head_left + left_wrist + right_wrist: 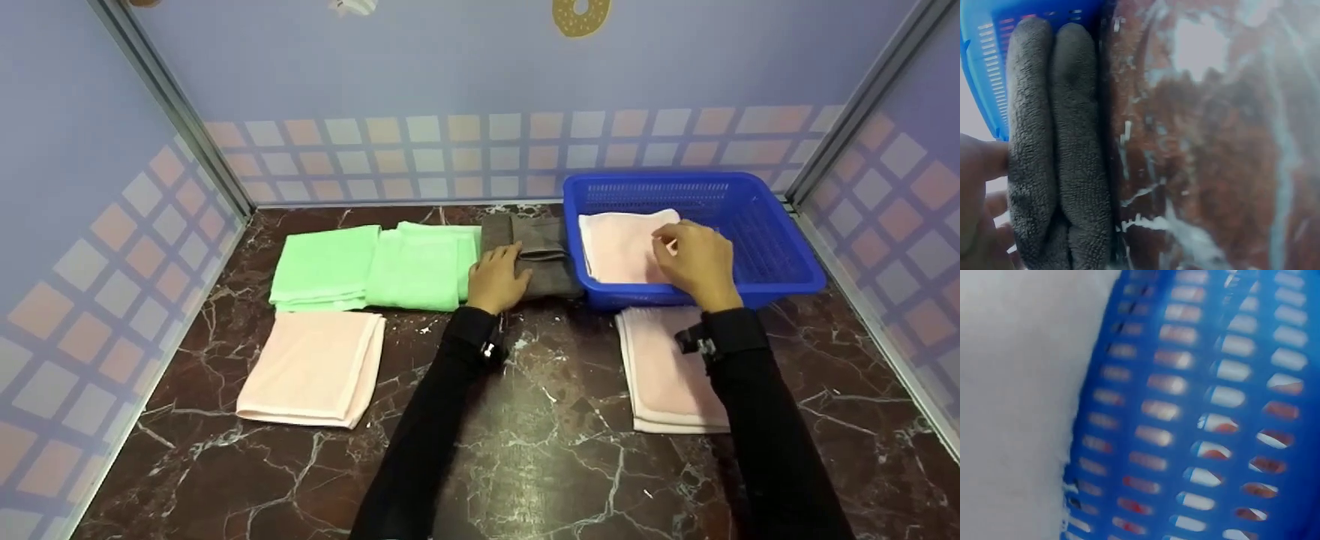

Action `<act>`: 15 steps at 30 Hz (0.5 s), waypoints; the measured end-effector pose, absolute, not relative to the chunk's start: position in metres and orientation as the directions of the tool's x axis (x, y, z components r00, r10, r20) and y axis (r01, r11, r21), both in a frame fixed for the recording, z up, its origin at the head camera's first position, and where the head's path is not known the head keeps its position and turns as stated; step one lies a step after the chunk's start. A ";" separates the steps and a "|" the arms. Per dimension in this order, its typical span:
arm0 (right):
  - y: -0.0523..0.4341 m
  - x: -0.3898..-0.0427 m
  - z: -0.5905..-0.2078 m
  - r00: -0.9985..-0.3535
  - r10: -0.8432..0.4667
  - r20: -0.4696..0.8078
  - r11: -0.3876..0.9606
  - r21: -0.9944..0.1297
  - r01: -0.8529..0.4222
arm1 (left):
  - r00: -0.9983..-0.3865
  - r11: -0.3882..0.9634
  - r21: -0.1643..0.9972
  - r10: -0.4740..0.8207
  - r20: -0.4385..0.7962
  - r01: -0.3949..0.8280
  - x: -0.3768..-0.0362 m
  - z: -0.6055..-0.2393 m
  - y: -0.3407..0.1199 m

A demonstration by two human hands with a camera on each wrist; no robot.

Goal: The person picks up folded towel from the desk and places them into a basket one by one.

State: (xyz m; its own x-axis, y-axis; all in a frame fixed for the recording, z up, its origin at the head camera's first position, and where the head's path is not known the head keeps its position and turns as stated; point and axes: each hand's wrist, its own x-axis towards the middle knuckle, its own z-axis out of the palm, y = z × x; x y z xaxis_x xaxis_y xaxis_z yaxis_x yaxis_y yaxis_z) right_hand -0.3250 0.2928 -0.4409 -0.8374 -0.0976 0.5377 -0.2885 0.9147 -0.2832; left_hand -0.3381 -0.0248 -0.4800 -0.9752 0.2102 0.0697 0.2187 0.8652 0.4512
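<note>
Right now the left hand (496,279) lies with its fingers curled over the near edge of a folded dark grey terry towel (534,253), thumb on top, gripping it where it sits on the tabletop just beside the left wall of the blue plastic slotted basket (780,255). In the left wrist view the grey towel's two thick rolled folds (1055,146) stand against the blue basket's corner (982,67), with fingers (982,163) touching the fold on one side.

The right hand (694,262) reaches into the basket, its fingers bent and resting on a folded pale pink towel (619,244) that lies against the basket's left side; whether they pinch the cloth or only press it I cannot tell. The right wrist view shows only the pink cloth (1016,399) meeting the slotted blue wall (1202,410).

Outward from the hands, two folded light green towels (379,266) lie side by side to the left of the grey one, a second folded pink towel (311,367) sits in front of them, and a third pink towel (664,371) lies just in front of the basket, partly under the right sleeve.

Judging by this layout, one towel is in the basket and five remain on the dark red marble tabletop (540,450), so the work looks barely begun.
</note>
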 end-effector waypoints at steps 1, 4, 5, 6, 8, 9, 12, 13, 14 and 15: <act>0.291 -0.321 -0.442 -0.839 -0.104 0.534 0.905 -0.300 -0.303 | -0.977 0.864 0.460 0.206 0.051 0.206 -0.337 -0.481 -0.026; 0.284 -0.312 -0.445 -0.847 -0.128 0.516 0.880 -0.334 -0.337 | -0.983 0.859 0.481 0.183 0.027 0.173 -0.337 -0.482 -0.029; 0.283 -0.310 -0.446 -0.848 -0.134 0.513 0.875 -0.340 -0.344 | -0.983 0.857 0.486 0.182 0.024 0.170 -0.337 -0.482 -0.030; 0.282 -0.308 -0.446 -0.848 -0.136 0.512 0.871 -0.346 -0.349 | -0.982 0.856 0.488 0.185 0.022 0.172 -0.337 -0.481 -0.031; 0.282 -0.305 -0.448 -0.848 -0.129 0.514 0.867 -0.356 -0.348 | -0.978 0.853 0.484 0.208 0.027 0.195 -0.335 -0.479 -0.032; 0.282 -0.305 -0.449 -0.849 -0.122 0.515 0.866 -0.362 -0.344 | -0.974 0.853 0.476 0.227 0.026 0.212 -0.334 -0.478 -0.034; 0.284 -0.304 -0.450 -0.855 -0.103 0.509 0.864 -0.381 -0.331 | -0.958 0.858 0.439 0.287 0.018 0.266 -0.326 -0.475 -0.037; 0.285 -0.304 -0.451 -0.857 -0.101 0.504 0.863 -0.384 -0.328 | -0.953 0.862 0.423 0.304 0.011 0.280 -0.322 -0.474 -0.038; 0.285 -0.305 -0.451 -0.860 -0.102 0.501 0.864 -0.384 -0.326 | -0.948 0.865 0.407 0.318 0.007 0.293 -0.318 -0.474 -0.039; 0.286 -0.305 -0.451 -0.861 -0.104 0.497 0.864 -0.384 -0.326 | -0.944 0.868 0.394 0.330 0.002 0.304 -0.314 -0.474 -0.040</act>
